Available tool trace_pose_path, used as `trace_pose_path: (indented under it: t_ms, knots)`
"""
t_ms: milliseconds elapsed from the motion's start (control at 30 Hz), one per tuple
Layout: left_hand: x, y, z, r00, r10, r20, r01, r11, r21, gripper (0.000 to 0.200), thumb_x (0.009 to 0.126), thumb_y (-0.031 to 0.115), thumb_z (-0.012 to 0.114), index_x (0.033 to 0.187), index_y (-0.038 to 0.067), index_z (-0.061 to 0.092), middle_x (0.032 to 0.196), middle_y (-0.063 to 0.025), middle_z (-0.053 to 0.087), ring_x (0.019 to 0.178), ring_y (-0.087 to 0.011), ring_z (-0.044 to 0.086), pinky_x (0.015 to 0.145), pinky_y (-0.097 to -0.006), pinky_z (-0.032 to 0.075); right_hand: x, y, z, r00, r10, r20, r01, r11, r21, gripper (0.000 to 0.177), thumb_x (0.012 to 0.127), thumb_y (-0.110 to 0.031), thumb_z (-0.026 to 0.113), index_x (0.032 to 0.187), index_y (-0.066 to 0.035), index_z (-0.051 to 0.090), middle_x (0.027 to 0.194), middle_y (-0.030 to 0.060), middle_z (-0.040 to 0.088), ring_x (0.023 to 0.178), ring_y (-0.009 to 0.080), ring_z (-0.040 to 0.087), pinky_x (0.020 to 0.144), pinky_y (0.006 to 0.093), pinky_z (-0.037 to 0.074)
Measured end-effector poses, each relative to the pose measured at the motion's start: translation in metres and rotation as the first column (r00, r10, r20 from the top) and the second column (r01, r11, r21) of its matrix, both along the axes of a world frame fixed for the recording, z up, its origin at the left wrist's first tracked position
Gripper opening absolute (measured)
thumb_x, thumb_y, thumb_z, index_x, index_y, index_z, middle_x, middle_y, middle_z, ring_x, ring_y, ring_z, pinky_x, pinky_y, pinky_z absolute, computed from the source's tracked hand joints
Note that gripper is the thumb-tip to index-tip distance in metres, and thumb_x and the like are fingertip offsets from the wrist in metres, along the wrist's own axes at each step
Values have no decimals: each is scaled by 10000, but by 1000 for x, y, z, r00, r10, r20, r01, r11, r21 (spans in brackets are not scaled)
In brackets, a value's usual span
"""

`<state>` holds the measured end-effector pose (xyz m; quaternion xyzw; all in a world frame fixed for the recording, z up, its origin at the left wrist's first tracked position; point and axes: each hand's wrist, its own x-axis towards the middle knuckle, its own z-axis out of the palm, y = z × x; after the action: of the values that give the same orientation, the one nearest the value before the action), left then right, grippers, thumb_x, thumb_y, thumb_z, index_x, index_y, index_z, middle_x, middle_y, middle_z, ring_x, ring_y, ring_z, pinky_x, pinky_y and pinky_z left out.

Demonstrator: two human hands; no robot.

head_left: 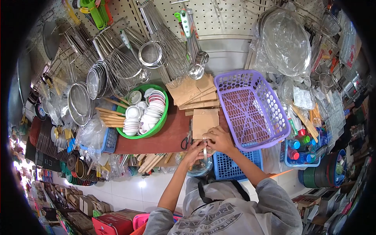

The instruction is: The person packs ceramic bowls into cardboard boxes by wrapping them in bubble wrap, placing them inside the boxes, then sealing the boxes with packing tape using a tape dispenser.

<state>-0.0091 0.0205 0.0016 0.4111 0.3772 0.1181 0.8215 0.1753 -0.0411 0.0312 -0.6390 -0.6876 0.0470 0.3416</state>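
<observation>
My left hand point(194, 150) and my right hand point(220, 139) meet at the front edge of the red-brown counter point(164, 137). Between them is a small clear ring-shaped thing point(204, 151), perhaps a roll of tape, pinched by my left fingers. My right fingers grip the near edge of a brown cardboard piece point(205, 121) lying flat on the counter. Black-handled scissors point(186, 139) lie just left of my hands. A stack of similar cardboard pieces point(196, 94) leans behind it.
A purple plastic basket point(250, 111) stands to the right of the cardboard. A green basin point(162, 117) with white bowls sits to the left. Whisks, strainers and ladles hang on the pegboard behind. A blue crate point(231, 164) and wooden utensils sit below the counter.
</observation>
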Motion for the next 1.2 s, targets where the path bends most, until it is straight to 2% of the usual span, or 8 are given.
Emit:
trace_pose_path:
  t_ms: [167,267,367,467,767,867,1067,1200]
  knots:
    - [-2,0,3,1000,-25,-11,26,999,28,446,1011,268,594,1389,87,445,1121,-126,678,890,-282,738,807,-379,620,10,1,-32,994,105,14,-106,982,156,407,726,-124,752,1119,-229,760,1127,42,654,1099,286,546,940,383,498]
    - [-4,0,-3,999,-35,28,34,999,23,468,1005,242,594,1413,88,423,1143,-133,677,896,-281,737,819,-381,614,13,3,-41,985,111,132,-134,975,176,408,752,-114,728,1139,-240,756,1149,48,650,1102,280,545,936,382,499]
    - [-5,-3,2,998,-9,62,8,1000,23,491,997,221,594,1431,92,406,1145,-135,677,891,-278,736,828,-384,610,12,4,-35,985,105,140,-134,967,215,399,762,-118,717,1139,-244,760,1144,50,659,1088,271,557,911,381,501]
    - [-3,-3,8,999,-12,52,9,999,52,498,993,207,588,1440,98,399,1142,-138,676,885,-273,734,822,-386,613,14,5,-37,993,106,54,-115,972,203,387,775,-131,710,1140,-249,763,1123,36,669,1072,256,571,887,378,499]
    - [-1,-1,9,999,11,50,-12,999,32,523,979,182,595,1452,100,387,1122,-159,681,871,-265,733,791,-380,624,12,4,-30,993,41,107,-60,982,180,377,792,-145,709,1141,-278,765,1103,16,684,1059,240,588,857,392,485]
    - [-2,-2,3,998,12,66,-16,998,56,533,986,187,597,1460,92,374,1126,-165,682,883,-266,732,795,-381,622,13,7,-37,995,32,96,-50,978,202,331,802,-191,693,1107,-296,769,1117,-19,675,1082,202,566,855,389,420]
    - [-3,-3,-3,998,-1,62,-3,998,61,575,997,231,622,1479,79,347,1134,-174,681,931,-273,729,833,-387,607,13,8,-38,999,26,39,-32,984,174,298,820,-172,687,1089,-267,775,1101,-8,677,1101,224,556,863,405,414]
    - [-2,-5,-14,998,33,54,-39,993,114,606,991,260,641,1483,70,342,1156,-177,680,933,-256,725,855,-389,591,11,8,-31,999,26,48,-35,982,186,309,797,-105,700,1070,-225,781,1086,25,684,1071,259,571,883,396,473]
